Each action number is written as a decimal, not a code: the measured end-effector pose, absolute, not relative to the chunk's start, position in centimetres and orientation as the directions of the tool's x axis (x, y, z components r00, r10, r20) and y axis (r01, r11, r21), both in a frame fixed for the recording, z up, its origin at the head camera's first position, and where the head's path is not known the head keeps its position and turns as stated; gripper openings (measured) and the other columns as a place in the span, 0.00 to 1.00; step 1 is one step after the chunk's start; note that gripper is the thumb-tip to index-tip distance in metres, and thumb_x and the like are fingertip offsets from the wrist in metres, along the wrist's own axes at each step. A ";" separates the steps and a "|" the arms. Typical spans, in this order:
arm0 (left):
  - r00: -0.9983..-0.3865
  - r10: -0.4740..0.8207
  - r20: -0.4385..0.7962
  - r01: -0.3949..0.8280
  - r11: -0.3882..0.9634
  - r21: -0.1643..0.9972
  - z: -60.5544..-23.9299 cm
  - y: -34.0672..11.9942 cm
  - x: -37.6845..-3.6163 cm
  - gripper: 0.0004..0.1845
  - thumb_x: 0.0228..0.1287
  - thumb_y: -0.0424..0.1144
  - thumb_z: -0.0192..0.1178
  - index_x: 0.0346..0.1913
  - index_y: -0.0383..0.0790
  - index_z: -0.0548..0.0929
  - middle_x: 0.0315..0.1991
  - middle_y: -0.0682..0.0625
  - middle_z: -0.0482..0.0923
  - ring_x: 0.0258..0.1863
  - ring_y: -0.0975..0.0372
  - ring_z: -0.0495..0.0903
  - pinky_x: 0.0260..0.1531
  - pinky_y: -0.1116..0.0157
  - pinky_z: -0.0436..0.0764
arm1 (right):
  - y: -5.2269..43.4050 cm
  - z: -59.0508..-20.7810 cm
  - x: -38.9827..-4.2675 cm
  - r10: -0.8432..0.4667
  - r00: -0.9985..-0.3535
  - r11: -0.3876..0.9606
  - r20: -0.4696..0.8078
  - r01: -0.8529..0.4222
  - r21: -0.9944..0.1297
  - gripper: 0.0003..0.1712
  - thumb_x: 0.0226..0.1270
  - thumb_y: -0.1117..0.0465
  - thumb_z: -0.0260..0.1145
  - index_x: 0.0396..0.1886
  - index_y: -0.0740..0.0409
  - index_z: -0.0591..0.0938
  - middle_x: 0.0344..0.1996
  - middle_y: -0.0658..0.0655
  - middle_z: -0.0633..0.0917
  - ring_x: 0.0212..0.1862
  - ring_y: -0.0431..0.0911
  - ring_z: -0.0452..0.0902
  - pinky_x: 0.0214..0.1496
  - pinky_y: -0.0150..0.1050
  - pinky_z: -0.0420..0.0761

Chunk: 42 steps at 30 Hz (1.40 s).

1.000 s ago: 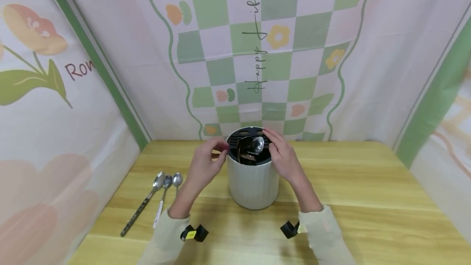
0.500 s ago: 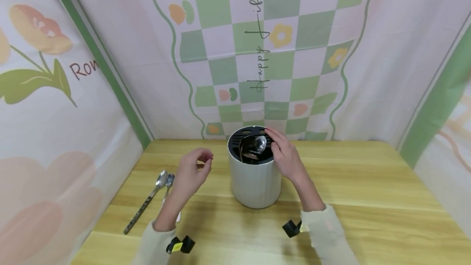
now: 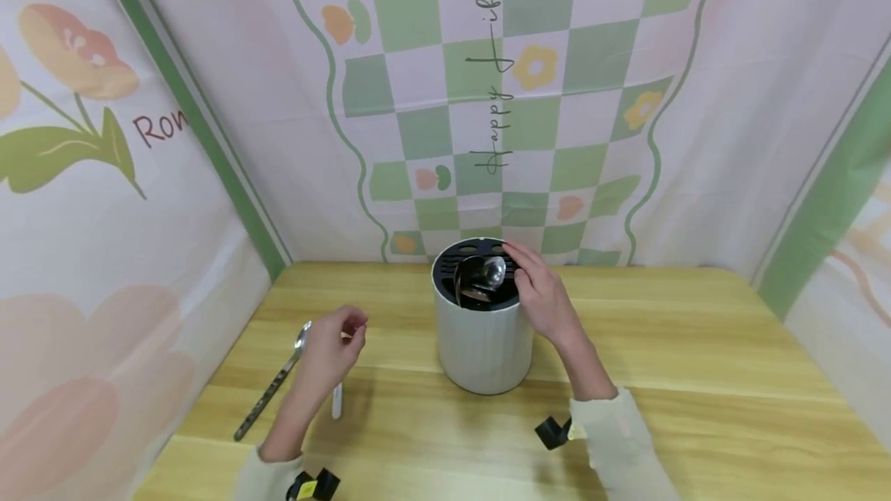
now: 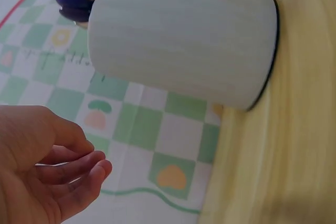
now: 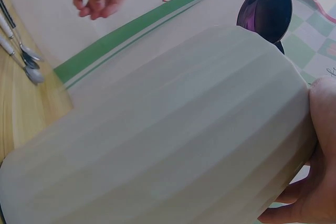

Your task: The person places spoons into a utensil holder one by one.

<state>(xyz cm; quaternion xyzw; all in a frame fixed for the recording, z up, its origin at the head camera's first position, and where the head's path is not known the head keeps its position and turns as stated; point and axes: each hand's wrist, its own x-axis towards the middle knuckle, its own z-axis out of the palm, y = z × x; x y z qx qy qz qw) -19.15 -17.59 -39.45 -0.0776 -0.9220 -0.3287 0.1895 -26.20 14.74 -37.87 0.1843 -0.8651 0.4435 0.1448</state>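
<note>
My right hand (image 3: 546,300) holds the right side of a pale, ribbed utensil holder (image 3: 483,354) at its rim, thumb and fingers spread along the curve. In the holder's black slotted top (image 3: 504,301) stand a shiny spoon (image 3: 494,273) and a dark, round-headed utensil (image 3: 468,273). My left hand (image 3: 327,350), fingers loosely bent and holding nothing, hovers over the table's left side, above the spoons. One long spoon (image 3: 267,397) has a dark patterned handle. A white handle (image 3: 337,402) shows beside my wrist; the right wrist view shows several spoon heads (image 5: 32,72) together.
The wooden table (image 3: 661,362) backs onto a green-checked cloth (image 3: 536,122). A flowered cloth (image 3: 90,253) hangs along the left side. The holder stands upright near the table's middle.
My left hand has left the holder's rim and moved left and towards me, now covering part of the spoons. My right hand stays on the holder.
</note>
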 end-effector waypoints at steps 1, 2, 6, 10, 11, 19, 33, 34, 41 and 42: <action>-0.920 0.013 0.391 0.254 0.780 0.571 -39.6 -17.8 -19.1 0.07 0.58 0.24 0.63 0.39 0.34 0.84 0.31 0.46 0.85 0.31 0.60 0.84 0.30 0.72 0.86 | 14.8 -37.8 -26.2 -0.191 -0.892 0.539 0.411 -0.445 -0.715 0.28 0.76 0.63 0.43 0.73 0.59 0.69 0.75 0.58 0.66 0.77 0.57 0.57 0.78 0.60 0.59; -0.924 0.009 0.383 0.243 0.787 0.567 -39.8 -18.1 -19.1 0.07 0.58 0.24 0.63 0.39 0.34 0.84 0.31 0.46 0.85 0.31 0.60 0.83 0.30 0.71 0.86 | 14.8 -37.8 -26.2 -0.190 -0.893 0.541 0.408 -0.442 -0.715 0.28 0.76 0.63 0.43 0.73 0.59 0.69 0.75 0.58 0.66 0.78 0.57 0.57 0.78 0.60 0.59; -0.928 -0.007 0.372 0.212 0.810 0.547 -40.6 -19.0 -18.9 0.07 0.57 0.24 0.64 0.39 0.33 0.84 0.31 0.45 0.85 0.30 0.61 0.83 0.29 0.71 0.85 | 14.8 -37.8 -26.2 -0.190 -0.892 0.544 0.411 -0.444 -0.712 0.28 0.76 0.63 0.42 0.73 0.59 0.69 0.76 0.58 0.66 0.78 0.58 0.56 0.78 0.61 0.58; -0.935 0.001 0.356 0.203 0.823 0.530 -41.3 -19.6 -18.8 0.08 0.55 0.24 0.65 0.38 0.31 0.83 0.31 0.44 0.84 0.28 0.61 0.82 0.27 0.71 0.84 | 14.8 -37.8 -26.2 -0.191 -0.890 0.541 0.414 -0.447 -0.712 0.28 0.76 0.63 0.42 0.73 0.60 0.69 0.75 0.58 0.66 0.77 0.57 0.57 0.78 0.61 0.59; -0.938 0.003 0.347 0.197 0.829 0.524 -41.5 -19.7 -18.7 0.08 0.54 0.24 0.65 0.38 0.31 0.83 0.31 0.44 0.84 0.28 0.61 0.82 0.27 0.71 0.83 | 14.8 -37.8 -26.2 -0.191 -0.890 0.542 0.414 -0.447 -0.711 0.28 0.76 0.63 0.42 0.73 0.60 0.69 0.75 0.58 0.66 0.77 0.57 0.57 0.78 0.60 0.59; -0.984 -0.023 0.178 0.072 0.860 0.506 -42.5 -20.5 -18.8 0.13 0.53 0.28 0.69 0.42 0.29 0.82 0.38 0.40 0.84 0.33 0.55 0.85 0.29 0.65 0.86 | 14.9 -37.7 -26.0 -0.190 -0.898 0.543 0.397 -0.433 -0.719 0.28 0.77 0.62 0.42 0.73 0.58 0.69 0.76 0.56 0.65 0.78 0.55 0.56 0.78 0.59 0.58; -0.997 -0.038 0.061 -0.018 0.955 0.296 -44.2 -20.7 -18.6 0.08 0.54 0.32 0.68 0.27 0.36 0.78 0.21 0.48 0.77 0.19 0.60 0.75 0.17 0.67 0.76 | 14.8 -37.9 -26.2 -0.198 -0.891 0.532 0.409 -0.448 -0.718 0.28 0.77 0.63 0.43 0.73 0.59 0.69 0.76 0.58 0.65 0.78 0.56 0.57 0.78 0.59 0.59; -0.997 -0.033 0.071 -0.011 0.956 0.293 -44.4 -20.7 -18.6 0.08 0.54 0.31 0.68 0.28 0.36 0.78 0.22 0.48 0.77 0.20 0.59 0.75 0.17 0.66 0.76 | 14.8 -37.9 -26.2 -0.198 -0.891 0.534 0.408 -0.448 -0.718 0.28 0.77 0.63 0.43 0.73 0.59 0.69 0.76 0.57 0.65 0.78 0.56 0.56 0.78 0.59 0.59; -0.998 -0.058 0.014 -0.051 0.951 0.307 -45.1 -20.6 -18.8 0.05 0.54 0.29 0.65 0.28 0.33 0.78 0.22 0.46 0.76 0.19 0.57 0.75 0.16 0.66 0.77 | 14.8 -37.8 -26.1 -0.199 -0.891 0.536 0.409 -0.448 -0.716 0.28 0.76 0.63 0.43 0.73 0.59 0.69 0.76 0.57 0.65 0.78 0.57 0.56 0.78 0.60 0.59; -0.998 -0.061 0.008 -0.056 0.950 0.308 -45.2 -20.6 -18.8 0.05 0.54 0.29 0.65 0.29 0.33 0.78 0.22 0.46 0.77 0.19 0.57 0.75 0.17 0.65 0.77 | 14.8 -37.8 -26.1 -0.198 -0.890 0.536 0.410 -0.449 -0.715 0.28 0.76 0.63 0.43 0.73 0.59 0.69 0.76 0.57 0.66 0.78 0.57 0.57 0.78 0.60 0.59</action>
